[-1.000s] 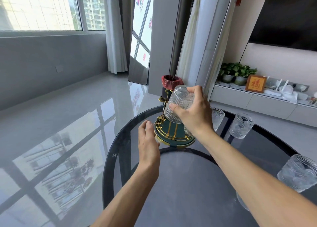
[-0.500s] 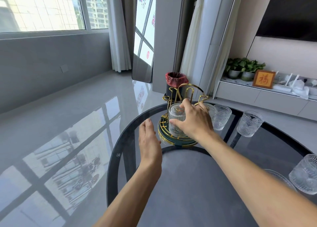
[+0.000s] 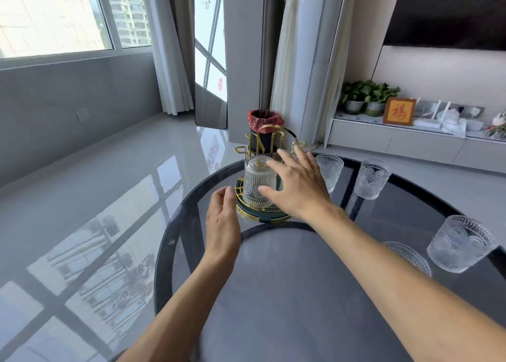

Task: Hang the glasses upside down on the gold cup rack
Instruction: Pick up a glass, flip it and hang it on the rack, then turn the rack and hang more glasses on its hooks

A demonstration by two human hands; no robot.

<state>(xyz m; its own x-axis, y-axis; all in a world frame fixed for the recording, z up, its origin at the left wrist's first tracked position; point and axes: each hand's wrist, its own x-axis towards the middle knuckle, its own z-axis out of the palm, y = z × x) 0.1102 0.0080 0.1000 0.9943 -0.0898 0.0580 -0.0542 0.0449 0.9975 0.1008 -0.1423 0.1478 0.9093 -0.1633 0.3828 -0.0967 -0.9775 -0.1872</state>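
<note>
The gold cup rack [image 3: 247, 151] with a green round base stands at the far side of the round glass table [image 3: 301, 293]. A ribbed clear glass [image 3: 256, 182] hangs upside down on a front peg of the rack. My right hand [image 3: 297, 186] hovers just right of that glass with fingers spread, the thumb near its lower side, holding nothing. My left hand [image 3: 222, 220] is flat and open beside the rack's base on the left. Upright glasses stand at the right: one [image 3: 330, 171] behind my right hand, another [image 3: 371, 178] farther right, a third [image 3: 460, 244] near the right edge.
A black bin with a red liner [image 3: 262, 126] stands on the floor behind the rack. A low white cabinet [image 3: 410, 142] with plants and a framed picture runs along the right wall. Another glass's rim [image 3: 410, 256] shows past my right forearm. Shiny grey floor lies to the left.
My right hand lowered the upside-down glass onto the rack's peg, then opened and let go of it. My left hand stayed beside the rack's base.
</note>
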